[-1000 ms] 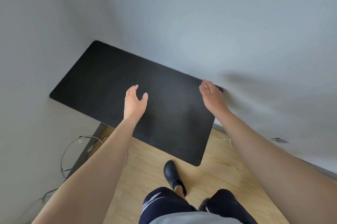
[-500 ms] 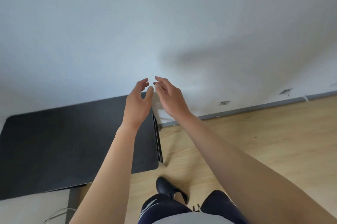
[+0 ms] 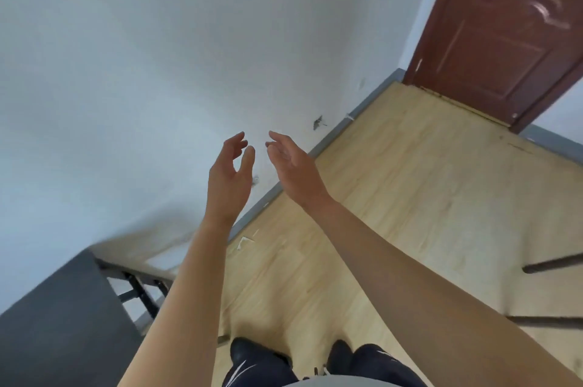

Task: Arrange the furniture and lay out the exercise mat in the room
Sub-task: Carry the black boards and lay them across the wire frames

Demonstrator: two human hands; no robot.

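Desk (image 3: pixel 56 323) parked near left beside wall (image 3: pixel 126 71), likely its chosen spot; left hand (image 3: pixel 228 178) and right hand (image 3: pixel 293 169) raised, loosely spread, gripping nothing.

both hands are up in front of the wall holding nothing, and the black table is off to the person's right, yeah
Not quite. The head view shows the black table at the lower left, on the person's left side, not the right. The rest holds: the left hand and the right hand are both up in front of the wall and hold nothing.
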